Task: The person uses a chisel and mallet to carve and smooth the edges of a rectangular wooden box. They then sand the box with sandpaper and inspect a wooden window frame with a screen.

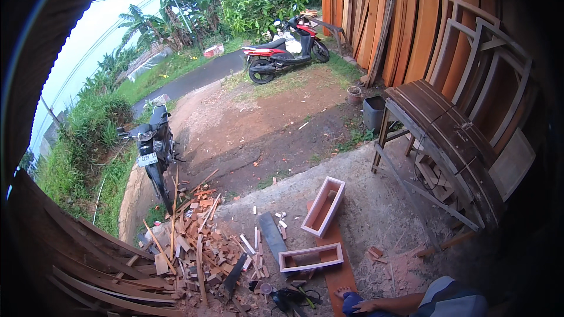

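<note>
Head view: one right hand (366, 306), bare, at the lower edge, lying against blue cloth (351, 299); its grip, and whether it has hold of anything, cannot be told; left hand not visible. Striped sleeve (449, 299) to its right. Bare foot (342, 292) on a long reddish-brown board (335, 279). Two pale-edged rectangular wooden boxes, well clear of the hand: the nearer box (311, 266) lying crosswise over the board, the farther box (333, 208) aslant at the board's far end. One dark flat strip (272, 235), left of the boxes. One black tool (286, 298), partly cut off, left of the foot. One heap of wood offcuts (202, 252), farther left. Beyond: dark motorcycle (155, 141), red-and-black scooter (282, 53), upright planks (405, 17), dark wooden table (446, 120).
</note>
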Available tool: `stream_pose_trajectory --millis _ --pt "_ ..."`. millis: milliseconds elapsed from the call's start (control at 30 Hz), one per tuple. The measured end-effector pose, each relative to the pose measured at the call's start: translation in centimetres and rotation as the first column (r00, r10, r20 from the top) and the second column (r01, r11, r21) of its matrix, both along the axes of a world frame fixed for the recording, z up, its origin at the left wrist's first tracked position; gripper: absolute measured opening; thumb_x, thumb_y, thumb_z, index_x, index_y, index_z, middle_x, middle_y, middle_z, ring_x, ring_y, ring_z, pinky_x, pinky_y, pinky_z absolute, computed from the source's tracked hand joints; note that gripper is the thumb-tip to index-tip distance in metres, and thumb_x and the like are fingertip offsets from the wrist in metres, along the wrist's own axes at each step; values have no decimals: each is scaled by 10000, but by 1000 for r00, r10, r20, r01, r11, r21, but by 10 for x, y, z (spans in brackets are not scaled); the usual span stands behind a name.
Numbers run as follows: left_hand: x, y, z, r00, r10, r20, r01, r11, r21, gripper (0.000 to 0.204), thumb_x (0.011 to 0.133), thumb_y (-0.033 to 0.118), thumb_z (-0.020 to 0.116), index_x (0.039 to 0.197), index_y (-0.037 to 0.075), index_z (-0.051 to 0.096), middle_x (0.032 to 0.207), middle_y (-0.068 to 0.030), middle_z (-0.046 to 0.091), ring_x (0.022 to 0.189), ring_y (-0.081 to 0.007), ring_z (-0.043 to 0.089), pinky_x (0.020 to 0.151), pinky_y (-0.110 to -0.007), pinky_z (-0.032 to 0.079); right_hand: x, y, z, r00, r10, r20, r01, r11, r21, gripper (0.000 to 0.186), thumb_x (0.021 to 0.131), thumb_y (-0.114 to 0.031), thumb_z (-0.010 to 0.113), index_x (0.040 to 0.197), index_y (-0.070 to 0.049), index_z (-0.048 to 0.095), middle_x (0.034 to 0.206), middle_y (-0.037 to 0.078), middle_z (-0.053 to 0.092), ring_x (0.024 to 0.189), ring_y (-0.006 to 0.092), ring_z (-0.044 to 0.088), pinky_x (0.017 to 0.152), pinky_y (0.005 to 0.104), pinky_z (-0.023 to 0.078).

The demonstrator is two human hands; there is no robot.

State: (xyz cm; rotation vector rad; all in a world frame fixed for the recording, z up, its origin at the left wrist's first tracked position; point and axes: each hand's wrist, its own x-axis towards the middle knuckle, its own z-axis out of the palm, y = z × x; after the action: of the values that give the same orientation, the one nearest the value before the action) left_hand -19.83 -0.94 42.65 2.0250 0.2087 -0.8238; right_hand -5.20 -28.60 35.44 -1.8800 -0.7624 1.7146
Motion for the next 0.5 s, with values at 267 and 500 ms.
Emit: stream_pose_trajectory --millis 267,500 --pt "27 9 -15 958 -276 -74 259 949 -180 441 1045 448 547 1116 46 713 1118 -205 713 1136 -419 615 995 -522 469 -74 -69 0 860 -508 59 493 854 166 835 1065 -619 373 1565 50 371 1590 291 414 1471 386 422 1233 413 301" --pt "16 3 -27 889 -420 -183 368 892 -262 437 1045 433 561 1120 29 709 1090 -194 719 1091 -388 632 957 -504 485 -168 -111 50 791 -559 249 485 821 301 670 1107 -502 346 1543 -2 436 1580 255 443 1463 390 436 1248 413 306"
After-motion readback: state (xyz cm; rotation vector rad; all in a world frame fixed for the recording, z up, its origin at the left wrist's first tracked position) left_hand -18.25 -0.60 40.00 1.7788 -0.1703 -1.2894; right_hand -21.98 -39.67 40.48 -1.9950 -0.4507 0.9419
